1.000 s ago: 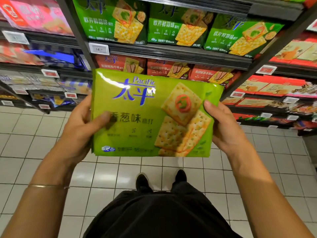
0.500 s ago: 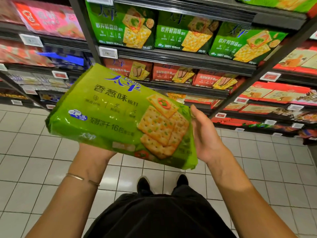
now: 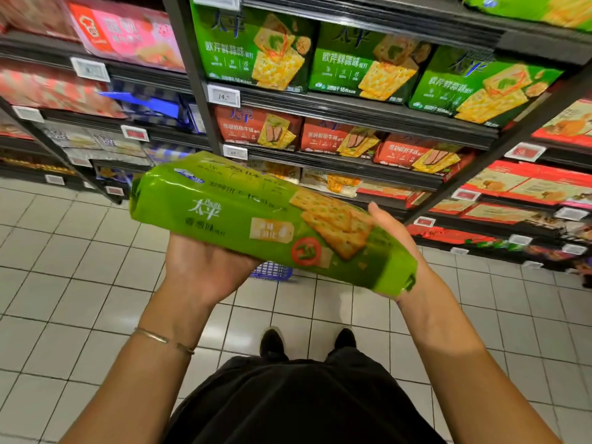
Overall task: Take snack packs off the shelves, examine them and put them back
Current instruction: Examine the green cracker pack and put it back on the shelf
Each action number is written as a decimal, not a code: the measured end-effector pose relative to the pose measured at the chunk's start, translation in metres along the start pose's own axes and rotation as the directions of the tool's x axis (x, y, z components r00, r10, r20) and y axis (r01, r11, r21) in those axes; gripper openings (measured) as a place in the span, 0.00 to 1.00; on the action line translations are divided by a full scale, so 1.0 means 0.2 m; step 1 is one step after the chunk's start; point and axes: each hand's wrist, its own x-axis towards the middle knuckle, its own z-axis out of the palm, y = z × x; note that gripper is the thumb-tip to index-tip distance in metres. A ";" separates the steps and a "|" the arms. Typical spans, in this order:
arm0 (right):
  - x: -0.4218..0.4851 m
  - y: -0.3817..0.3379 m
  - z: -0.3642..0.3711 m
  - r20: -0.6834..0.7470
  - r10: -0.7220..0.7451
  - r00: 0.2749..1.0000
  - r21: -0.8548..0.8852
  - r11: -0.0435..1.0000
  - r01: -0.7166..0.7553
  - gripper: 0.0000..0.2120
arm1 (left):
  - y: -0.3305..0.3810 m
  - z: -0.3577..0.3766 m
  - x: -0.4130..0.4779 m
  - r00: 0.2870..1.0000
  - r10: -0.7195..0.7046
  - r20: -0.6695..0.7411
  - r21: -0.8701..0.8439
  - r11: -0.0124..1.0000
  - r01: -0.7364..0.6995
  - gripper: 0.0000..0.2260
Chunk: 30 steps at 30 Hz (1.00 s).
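We've got the glossy green cracker pack (image 3: 256,219), a long film-wrapped brick, tilted mid-air below the steel shelves (image 3: 352,107) at twelve o'clock. Our left hand (image 3: 205,267) cradles it at seven (fingers hidden, can't tell). Our right hand (image 3: 389,224) grips the four-o'clock end, thumb pressed on top.

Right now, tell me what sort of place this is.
Most likely a supermarket snack aisle: long shelves stacked with cracker packs, price tags clipped along the shelf edges, and a tiled floor underfoot. The right hand holds one green pack.

bare forearms, thin metal bracelet (image 3: 163,339) on left wrist, black clothing (image 3: 301,402), black shoes (image 3: 272,342)
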 end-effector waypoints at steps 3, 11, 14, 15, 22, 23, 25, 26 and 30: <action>-0.02 -0.01 0.00 0.067 -0.015 0.998 0.018 1.000 0.014 0.23 | 0.00 0.00 0.00 0.997 -0.046 0.057 0.021 0.999 0.044 0.26; -0.05 -0.02 -0.01 0.046 -0.081 0.996 -0.012 0.997 0.082 0.20 | -0.02 -0.04 0.02 0.985 -0.092 0.146 0.042 0.995 0.087 0.30; -0.04 -0.03 -0.02 0.000 -0.088 0.996 -0.003 0.996 0.088 0.21 | -0.01 -0.05 0.03 0.982 -0.109 0.155 0.067 0.993 0.099 0.31; -0.03 -0.03 -0.02 -0.013 -0.087 0.996 0.008 0.996 0.087 0.21 | -0.01 -0.04 0.04 0.981 -0.114 0.159 0.076 0.992 0.103 0.31; -0.05 -0.07 -0.03 -0.021 -0.094 0.995 -0.034 0.995 0.093 0.21 | -0.01 -0.04 0.03 0.986 -0.097 0.133 0.129 0.988 0.080 0.30; -0.05 -0.07 -0.04 -0.014 -0.093 0.996 -0.046 0.995 0.092 0.21 | -0.01 -0.04 0.02 0.989 -0.088 0.121 0.134 0.988 0.072 0.29; -0.04 -0.07 -0.06 0.009 -0.090 0.996 -0.073 0.993 0.090 0.22 | -0.01 -0.03 0.02 0.995 -0.057 0.084 0.151 0.987 0.044 0.26; -0.04 -0.07 -0.06 0.033 -0.083 0.996 -0.100 0.991 0.086 0.22 | -0.01 -0.03 0.02 0.997 -0.038 0.063 0.161 0.987 0.028 0.26; -0.02 -0.04 -0.11 0.055 -0.011 0.998 -0.219 0.975 0.023 0.22 | 0.02 0.02 0.04 0.996 0.014 -0.086 0.271 0.963 0.010 0.35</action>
